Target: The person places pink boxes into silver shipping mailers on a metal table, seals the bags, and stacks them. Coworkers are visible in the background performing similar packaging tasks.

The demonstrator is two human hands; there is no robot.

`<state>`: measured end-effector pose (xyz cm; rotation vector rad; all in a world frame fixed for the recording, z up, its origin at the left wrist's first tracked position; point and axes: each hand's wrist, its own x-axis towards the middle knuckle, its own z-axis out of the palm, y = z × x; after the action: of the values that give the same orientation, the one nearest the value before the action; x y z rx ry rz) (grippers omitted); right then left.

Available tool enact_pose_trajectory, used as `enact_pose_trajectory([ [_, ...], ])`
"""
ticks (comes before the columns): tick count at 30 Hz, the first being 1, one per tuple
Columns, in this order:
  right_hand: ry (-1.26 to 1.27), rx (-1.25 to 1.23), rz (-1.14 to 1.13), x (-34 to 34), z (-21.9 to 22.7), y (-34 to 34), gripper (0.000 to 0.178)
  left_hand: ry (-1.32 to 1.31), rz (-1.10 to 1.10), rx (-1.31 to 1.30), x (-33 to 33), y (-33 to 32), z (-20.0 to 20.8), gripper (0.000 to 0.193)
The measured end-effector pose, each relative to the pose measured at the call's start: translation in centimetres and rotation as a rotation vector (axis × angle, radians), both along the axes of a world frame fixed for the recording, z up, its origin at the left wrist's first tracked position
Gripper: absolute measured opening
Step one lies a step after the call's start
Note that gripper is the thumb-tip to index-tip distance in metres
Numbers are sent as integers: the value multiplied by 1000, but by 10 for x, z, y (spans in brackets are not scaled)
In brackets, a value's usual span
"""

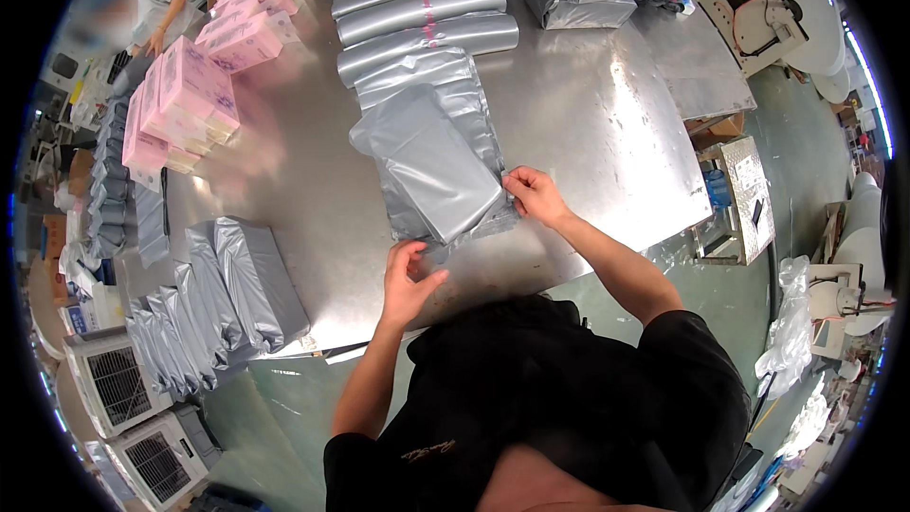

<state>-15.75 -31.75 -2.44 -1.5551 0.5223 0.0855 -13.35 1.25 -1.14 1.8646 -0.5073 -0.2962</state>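
We had one smooth, boxy grey package [431, 156]; our right hand [533, 196] pinched crinkled plastic film [479, 123] beside it, our left hand [408, 283] curved wide.

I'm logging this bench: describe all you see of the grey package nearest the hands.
The package is boxy, wrapped in creased, glossy grey material that looks like plastic. It lies flat and slanted on grey sheeting spread over the metal table. The right hand pinches a plastic edge at its right side, perhaps the sheeting's. The left hand is open by its near end; contact is unclear.
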Motion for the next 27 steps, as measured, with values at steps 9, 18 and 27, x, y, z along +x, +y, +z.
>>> enact_pose_trajectory([
  [9,-26,-333,41,18,2,11,24,545,275,-630,11,-14,-36,9],
  [18,210,-64,252,31,39,15,40,757,233,-533,47,-5,-26,16],
  [27,253,697,396,2,79,93,90,1204,63,-1128,-35,43,-17,39],
])
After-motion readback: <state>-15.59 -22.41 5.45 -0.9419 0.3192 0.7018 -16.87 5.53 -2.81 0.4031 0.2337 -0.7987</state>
